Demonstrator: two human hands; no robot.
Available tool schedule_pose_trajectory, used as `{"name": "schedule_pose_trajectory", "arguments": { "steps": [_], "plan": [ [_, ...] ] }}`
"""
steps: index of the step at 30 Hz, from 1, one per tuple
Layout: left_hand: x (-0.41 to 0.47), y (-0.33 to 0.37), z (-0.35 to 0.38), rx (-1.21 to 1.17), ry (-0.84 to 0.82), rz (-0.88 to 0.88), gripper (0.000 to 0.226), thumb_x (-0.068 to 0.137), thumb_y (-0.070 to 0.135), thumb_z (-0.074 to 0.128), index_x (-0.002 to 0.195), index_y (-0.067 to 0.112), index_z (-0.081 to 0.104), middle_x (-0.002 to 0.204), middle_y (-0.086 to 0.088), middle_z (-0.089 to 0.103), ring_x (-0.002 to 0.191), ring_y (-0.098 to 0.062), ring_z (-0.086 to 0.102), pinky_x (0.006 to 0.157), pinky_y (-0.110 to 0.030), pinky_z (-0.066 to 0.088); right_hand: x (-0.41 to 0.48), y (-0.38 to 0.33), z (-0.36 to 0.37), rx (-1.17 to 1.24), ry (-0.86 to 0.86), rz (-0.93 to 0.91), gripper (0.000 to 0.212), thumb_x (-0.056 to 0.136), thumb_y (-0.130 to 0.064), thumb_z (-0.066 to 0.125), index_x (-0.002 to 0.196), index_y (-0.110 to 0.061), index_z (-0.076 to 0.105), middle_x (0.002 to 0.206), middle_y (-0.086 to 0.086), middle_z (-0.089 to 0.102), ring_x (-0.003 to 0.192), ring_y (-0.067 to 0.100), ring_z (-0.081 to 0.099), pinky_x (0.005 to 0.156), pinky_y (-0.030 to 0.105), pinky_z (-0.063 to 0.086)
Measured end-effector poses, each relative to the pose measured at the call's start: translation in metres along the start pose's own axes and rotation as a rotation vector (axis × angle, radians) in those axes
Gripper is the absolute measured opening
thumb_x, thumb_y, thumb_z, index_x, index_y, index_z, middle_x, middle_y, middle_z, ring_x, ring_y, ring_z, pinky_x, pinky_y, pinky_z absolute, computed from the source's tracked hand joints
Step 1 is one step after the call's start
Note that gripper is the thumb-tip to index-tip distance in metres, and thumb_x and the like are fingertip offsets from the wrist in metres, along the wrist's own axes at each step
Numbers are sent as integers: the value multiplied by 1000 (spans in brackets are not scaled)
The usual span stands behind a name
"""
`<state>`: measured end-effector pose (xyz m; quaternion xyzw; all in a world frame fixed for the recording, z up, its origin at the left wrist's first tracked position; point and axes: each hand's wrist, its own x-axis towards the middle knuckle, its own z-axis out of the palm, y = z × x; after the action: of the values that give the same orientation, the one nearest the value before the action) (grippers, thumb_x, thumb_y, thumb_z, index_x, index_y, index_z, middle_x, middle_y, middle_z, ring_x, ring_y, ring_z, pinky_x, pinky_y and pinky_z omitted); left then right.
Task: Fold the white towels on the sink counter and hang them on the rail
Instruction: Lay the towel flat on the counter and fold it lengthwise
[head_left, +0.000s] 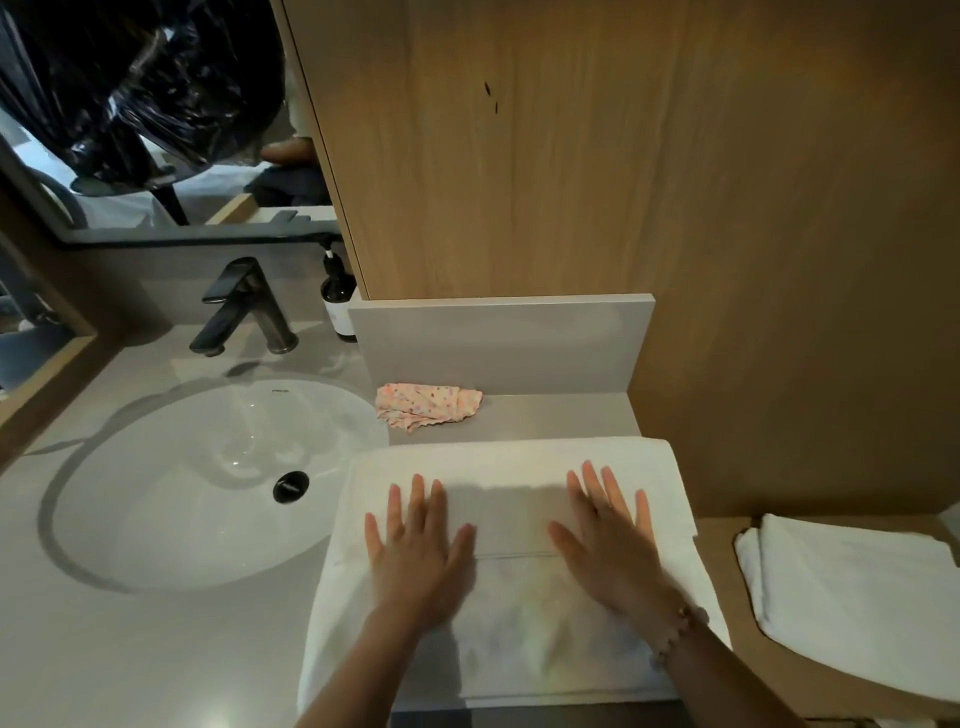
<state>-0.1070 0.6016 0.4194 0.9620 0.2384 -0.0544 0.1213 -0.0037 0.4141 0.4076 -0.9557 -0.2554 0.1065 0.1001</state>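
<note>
While flat on desk (156, 623): towel (519, 462) long axis 9–3 o'clock
L hand (415, 551): released, palm pressing, 9 side
R hand (613, 540): same, 3 side
Nearer: neither

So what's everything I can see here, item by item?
towel under the hands: one, white, spread flat on the counter right of the basin
second towel: one, white, folded, on the lower wooden surface at far right
small cloth: one, pink with dots, crumpled on the counter behind the flat towel
basin: one, white, sunk in the counter, dark drain plug
tap: one, dark metal, behind the basin
pump bottle: one, dark with pale label, beside the wooden panel
counter: one, pale grey
plastic bag: one, black, top left
bracelet: one, beaded, on the right wrist
left hand: open, flat on the towel
right hand: open, flat on the towel
</note>
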Motion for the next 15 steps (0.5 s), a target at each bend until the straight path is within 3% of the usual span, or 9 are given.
{"name": "schedule_pose_trajectory", "arguments": {
  "steps": [4,7,10,13,15],
  "plan": [
    [24,-10,-1,32,19,71,107,61,80,-22,150,25,-1,159,2,-10,145,-24,-15,115,-49,-7,16,3,-8,10,-2,-1,118,51,-82,-33,151,-27,-3,158,-5,-15,145,16,-16,114,42,-14],
    [35,-10,-2,24,17,78,115,54,81,-30,150,26,0,159,2,-9,145,-25,-13,115,-49,-6,25,0,-13,7,-6,-7,86,78,-69,-1,152,-25,0,159,-3,-11,146,18,-13,115,43,-10],
    [45,-8,-6,24,-15,69,119,51,85,-24,150,25,0,159,1,-9,145,-25,-14,115,-50,-6,34,-1,-18,-14,2,1,71,93,-60,15,152,-23,4,159,-1,-7,147,19,-8,116,45,-5],
    [55,-7,-12,9,-82,49,119,52,89,-19,151,25,-2,158,-1,-12,145,-26,-15,114,-50,-6,39,-2,-18,-43,-3,-3,68,96,-56,20,152,-22,2,159,0,-8,147,20,-8,116,46,-4],
    [57,-6,-13,26,-114,38,93,77,80,1,151,24,-3,158,-2,-13,145,-26,-16,114,-50,-7,40,-2,-19,-55,-7,-12,68,96,-56,19,152,-22,2,159,1,-8,147,21,-8,116,46,-4]
  ]
}}
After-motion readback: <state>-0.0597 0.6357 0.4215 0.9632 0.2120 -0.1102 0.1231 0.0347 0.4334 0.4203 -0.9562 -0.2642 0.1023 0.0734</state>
